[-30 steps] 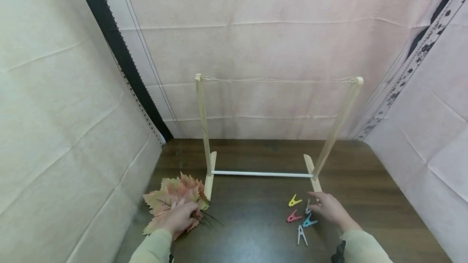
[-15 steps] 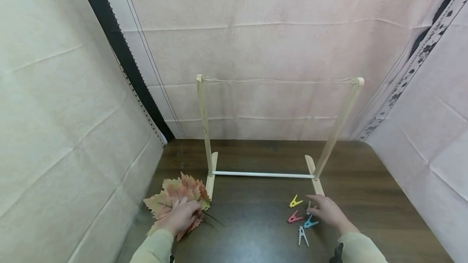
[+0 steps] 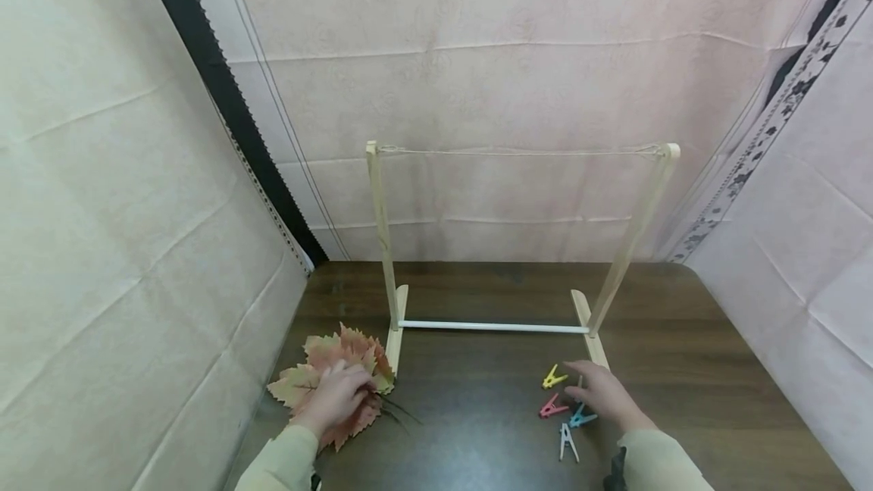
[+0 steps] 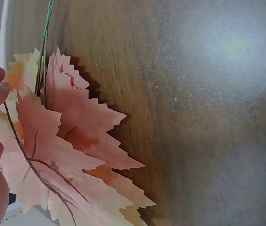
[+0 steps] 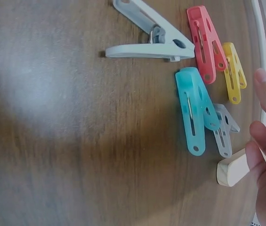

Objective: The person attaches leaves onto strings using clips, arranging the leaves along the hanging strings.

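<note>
A pile of artificial maple leaves (image 3: 348,347), orange-pink with yellow edges, lies on the table at the left. My left hand (image 3: 334,400) is over it; in the left wrist view its thumb and fingertip pinch the thin dark stem (image 4: 15,125) of the top leaf. Green wire stems (image 4: 44,42) stick out of the pile. At the right, my right hand (image 3: 603,392) hovers with fingers spread beside several plastic clothespins: yellow (image 5: 235,73), red (image 5: 205,44), blue (image 5: 191,110), a large pale one (image 5: 142,51) and a small grey one (image 5: 224,132). It holds nothing.
Behind the hands stands a wooden frame: two posts (image 3: 382,233), feet, a white rod (image 3: 491,326) low down and a string (image 3: 511,152) across the top. Pale cloth walls (image 3: 518,97) surround the brown table (image 3: 477,392) at the back and sides.
The left hand has shifted slightly and its fingers have lifted a little over the leaves. The right hand has moved slightly left toward the clothespins, with its fingers more spread.
</note>
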Available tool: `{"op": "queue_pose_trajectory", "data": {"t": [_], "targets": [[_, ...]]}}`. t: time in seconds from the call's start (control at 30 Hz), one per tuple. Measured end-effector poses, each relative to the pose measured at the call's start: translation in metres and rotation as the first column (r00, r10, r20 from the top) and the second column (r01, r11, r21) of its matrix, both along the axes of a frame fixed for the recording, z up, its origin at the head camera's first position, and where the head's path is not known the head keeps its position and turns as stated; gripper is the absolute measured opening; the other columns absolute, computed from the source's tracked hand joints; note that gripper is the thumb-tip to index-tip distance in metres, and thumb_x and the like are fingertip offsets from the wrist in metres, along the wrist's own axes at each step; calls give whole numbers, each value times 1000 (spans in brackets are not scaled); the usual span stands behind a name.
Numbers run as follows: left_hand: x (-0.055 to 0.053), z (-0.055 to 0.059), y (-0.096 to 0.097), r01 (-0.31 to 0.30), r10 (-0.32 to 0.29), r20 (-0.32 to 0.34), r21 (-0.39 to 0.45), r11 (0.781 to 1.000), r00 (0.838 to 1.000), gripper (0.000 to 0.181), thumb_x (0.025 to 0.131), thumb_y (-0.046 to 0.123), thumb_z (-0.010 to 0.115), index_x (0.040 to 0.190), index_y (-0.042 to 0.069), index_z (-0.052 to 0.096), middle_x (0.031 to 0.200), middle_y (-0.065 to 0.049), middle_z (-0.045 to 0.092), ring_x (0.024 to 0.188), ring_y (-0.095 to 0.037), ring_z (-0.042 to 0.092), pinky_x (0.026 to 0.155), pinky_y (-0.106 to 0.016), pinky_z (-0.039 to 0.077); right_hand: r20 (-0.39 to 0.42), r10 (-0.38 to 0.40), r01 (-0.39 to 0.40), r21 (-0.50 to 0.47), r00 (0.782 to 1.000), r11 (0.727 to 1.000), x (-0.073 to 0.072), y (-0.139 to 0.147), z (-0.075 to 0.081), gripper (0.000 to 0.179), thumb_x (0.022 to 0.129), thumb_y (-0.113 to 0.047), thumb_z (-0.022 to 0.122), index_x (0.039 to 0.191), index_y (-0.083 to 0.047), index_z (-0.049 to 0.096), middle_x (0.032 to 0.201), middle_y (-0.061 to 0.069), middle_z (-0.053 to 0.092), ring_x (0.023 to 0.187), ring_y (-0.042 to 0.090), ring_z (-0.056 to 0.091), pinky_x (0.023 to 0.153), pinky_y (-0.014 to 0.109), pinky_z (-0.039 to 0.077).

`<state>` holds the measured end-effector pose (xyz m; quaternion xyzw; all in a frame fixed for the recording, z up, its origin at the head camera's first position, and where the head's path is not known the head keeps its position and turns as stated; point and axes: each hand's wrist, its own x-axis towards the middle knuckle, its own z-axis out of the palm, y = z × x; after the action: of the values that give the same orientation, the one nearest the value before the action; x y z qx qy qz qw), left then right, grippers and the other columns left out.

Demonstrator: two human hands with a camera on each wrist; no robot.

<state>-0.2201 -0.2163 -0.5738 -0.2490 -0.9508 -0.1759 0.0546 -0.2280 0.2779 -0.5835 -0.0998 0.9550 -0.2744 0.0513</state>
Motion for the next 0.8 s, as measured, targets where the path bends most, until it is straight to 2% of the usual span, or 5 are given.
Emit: {"op": "queue_pose_trajectory", "data": {"t": [0.2,0.3,0.5,0.63,0.8], "targets": [[3,2,0,-22,22,-11,4,1000,1000,10,80,12,73,85,20,70,86,12,61,83,-14,46,74,-40,33,72,-47,47,5,996,999,-7,-1,-4,44,80,-12,74,120,-3,60,118,16,60,103,32,58,87,52,43],[2,4,2,-38,38,0,4,999,999,8,81,15,73,85,21,70,86,14,60,84,-14,46,75,-40,33,76,-48,47,4,996,999,-9,0,-8,44,79,-10,74,120,-3,60,118,17,60,107,35,56,88,54,42],[1,7,0,-55,55,15,-2,998,998,6,82,18,72,86,22,69,88,14,62,85,-13,47,75,-38,33,9,-8,8,2,1000,1000,-11,-4,-15,42,77,-2,73,118,0,61,119,18,59,111,38,53,91,55,40],[2,8,-1,-67,67,11,3,998,998,6,82,18,72,87,22,70,89,13,62,85,-13,46,74,-38,32,-36,21,-18,70,999,997,-12,-4,-21,41,77,-3,73,116,0,62,118,18,59,109,39,53,90,55,39],[3,8,-1,-89,89,-8,20,996,996,6,82,17,72,86,22,70,88,13,62,85,-14,47,74,-38,32,-42,13,-8,110,999,994,-12,-6,-23,41,76,-3,73,116,-3,64,115,19,59,105,41,52,88,57,39]]}}
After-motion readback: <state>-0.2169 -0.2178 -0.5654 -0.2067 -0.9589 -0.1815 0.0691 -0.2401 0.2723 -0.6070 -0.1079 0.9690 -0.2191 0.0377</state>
